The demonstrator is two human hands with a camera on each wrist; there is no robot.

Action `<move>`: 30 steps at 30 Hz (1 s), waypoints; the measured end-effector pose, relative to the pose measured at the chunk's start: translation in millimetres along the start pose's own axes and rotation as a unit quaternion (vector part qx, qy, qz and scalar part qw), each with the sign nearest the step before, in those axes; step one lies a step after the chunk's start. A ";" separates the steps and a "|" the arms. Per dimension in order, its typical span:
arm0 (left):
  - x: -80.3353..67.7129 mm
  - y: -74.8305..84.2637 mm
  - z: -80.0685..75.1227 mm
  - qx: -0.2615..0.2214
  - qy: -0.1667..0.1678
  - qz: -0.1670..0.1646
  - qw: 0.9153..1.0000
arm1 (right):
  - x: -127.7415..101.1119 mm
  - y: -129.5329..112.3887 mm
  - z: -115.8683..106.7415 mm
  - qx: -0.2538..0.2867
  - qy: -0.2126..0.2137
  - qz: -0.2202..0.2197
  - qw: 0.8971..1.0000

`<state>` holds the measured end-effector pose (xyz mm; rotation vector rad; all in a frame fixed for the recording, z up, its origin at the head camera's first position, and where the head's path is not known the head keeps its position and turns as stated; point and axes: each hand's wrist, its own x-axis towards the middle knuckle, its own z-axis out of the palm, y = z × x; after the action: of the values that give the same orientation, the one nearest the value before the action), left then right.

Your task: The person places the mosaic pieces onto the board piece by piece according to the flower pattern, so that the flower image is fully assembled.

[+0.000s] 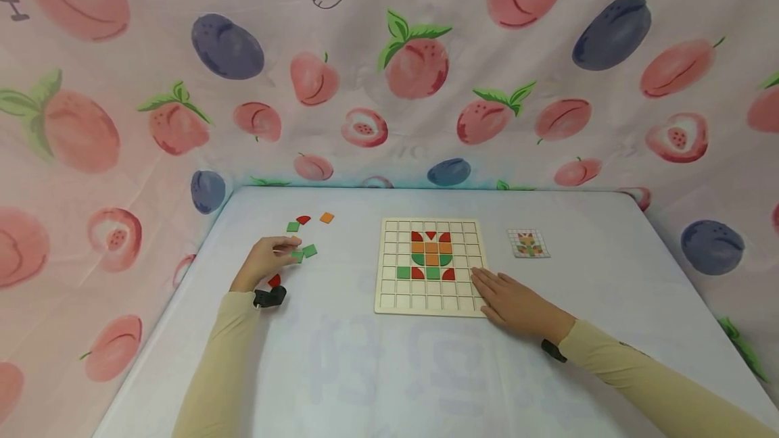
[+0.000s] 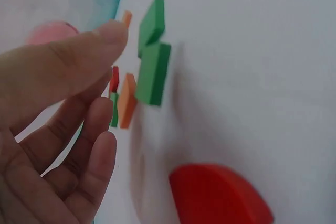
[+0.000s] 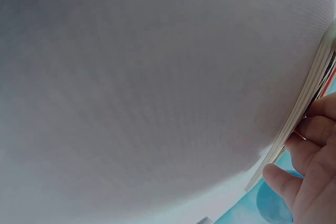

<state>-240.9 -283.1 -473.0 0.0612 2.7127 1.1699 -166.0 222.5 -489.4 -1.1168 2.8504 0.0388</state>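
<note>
Where the left hand (image 1: 265,261) reaches, green tiles (image 1: 310,250) lie just beside it.

1. A plain white surface, shaded grey toward the upper left, fills most of the view (image 3: 147,87).
2. A pale board (image 3: 294,116) runs slantwise along the right side, seen almost edge-on.
3. The right hand (image 3: 312,156) enters at the lower right, its fingertips against the board.
4. Thin dark and red strips (image 3: 329,81) show beside the board's edge at far right.
5. A rounded blue patch (image 3: 270,203) lies behind the hand, on lighter blue.
</note>
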 end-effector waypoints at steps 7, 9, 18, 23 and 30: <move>-0.2 -7.4 -2.2 0.024 -0.009 -0.031 0.999 | 0.1 -0.6 -0.6 0.001 0.003 -0.002 1.000; 0.4 -8.7 -2.1 0.032 -0.009 -0.027 0.999 | 0.0 -0.7 -0.9 0.002 0.004 -0.002 1.000; 4.6 -10.1 -0.1 0.065 -0.006 -0.021 0.998 | 0.2 -1.4 -1.8 0.002 0.003 -0.003 1.000; 3.8 -8.1 0.1 0.069 -0.001 -0.019 0.997 | 0.0 -1.1 -1.7 -0.003 0.002 -0.004 1.000; 3.3 -11.4 -0.2 0.062 0.011 -0.011 0.998 | -0.1 -0.2 -0.6 0.001 0.000 -0.001 1.000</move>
<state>-243.8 -290.7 -481.7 0.0354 2.7949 1.0006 -165.9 222.4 -488.8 -1.1181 2.8490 0.0345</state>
